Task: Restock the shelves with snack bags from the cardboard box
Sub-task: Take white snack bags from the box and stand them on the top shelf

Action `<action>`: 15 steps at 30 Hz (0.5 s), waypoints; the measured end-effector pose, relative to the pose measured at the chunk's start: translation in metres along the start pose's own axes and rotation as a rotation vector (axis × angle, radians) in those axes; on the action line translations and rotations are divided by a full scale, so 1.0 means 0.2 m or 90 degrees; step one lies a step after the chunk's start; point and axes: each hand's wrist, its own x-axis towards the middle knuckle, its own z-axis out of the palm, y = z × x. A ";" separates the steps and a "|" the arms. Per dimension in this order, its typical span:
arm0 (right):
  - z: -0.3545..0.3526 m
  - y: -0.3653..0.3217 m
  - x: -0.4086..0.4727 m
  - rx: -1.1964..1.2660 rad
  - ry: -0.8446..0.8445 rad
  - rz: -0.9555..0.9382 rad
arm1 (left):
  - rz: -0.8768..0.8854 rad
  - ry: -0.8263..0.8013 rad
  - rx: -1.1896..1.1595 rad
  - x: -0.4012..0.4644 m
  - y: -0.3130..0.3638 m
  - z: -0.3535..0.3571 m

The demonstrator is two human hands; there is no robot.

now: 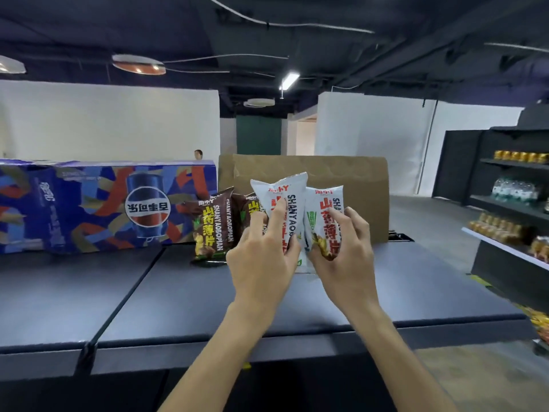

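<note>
Snack bags, 2 white foil ones (297, 212), stand upright on the dark shelf top (178, 292), long axes vertical; the left hand (261, 251) pinches the left bag, index finger lying up its face; the right hand (341, 248) curls around the other. Brown foil bags (212, 224) stand just left, nearest the left hand; the brown cardboard box (356, 179) is behind.

A shop: dark shelving units (505, 185) stocked with bottled drinks (515, 190) and packaged goods (502, 228), beside stacked cartons (98, 203).

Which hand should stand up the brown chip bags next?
Probably the left hand. It holds a white bag right beside the brown bags, with one finger near them. The right hand grips another white bag farther away.
</note>
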 end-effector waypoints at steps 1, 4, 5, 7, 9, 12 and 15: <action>0.03 0.05 0.06 -0.002 0.001 -0.001 | 0.000 -0.006 0.016 0.04 0.03 0.07; 0.11 0.22 0.24 -0.006 -0.010 0.016 | 0.023 -0.031 0.058 0.16 0.09 0.29; 0.14 0.27 0.29 -0.020 -0.024 0.019 | 0.036 -0.041 0.065 0.20 0.09 0.36; 0.18 0.37 0.37 -0.088 -0.064 0.035 | 0.064 -0.067 0.086 0.25 0.10 0.49; 0.20 0.47 0.42 -0.151 -0.110 0.074 | 0.090 -0.093 0.119 0.26 0.09 0.61; 0.24 0.60 0.42 -0.149 -0.172 0.115 | 0.090 -0.149 0.144 0.21 0.05 0.76; 0.30 0.70 0.37 -0.129 -0.218 0.094 | 0.062 -0.179 0.121 0.18 0.01 0.82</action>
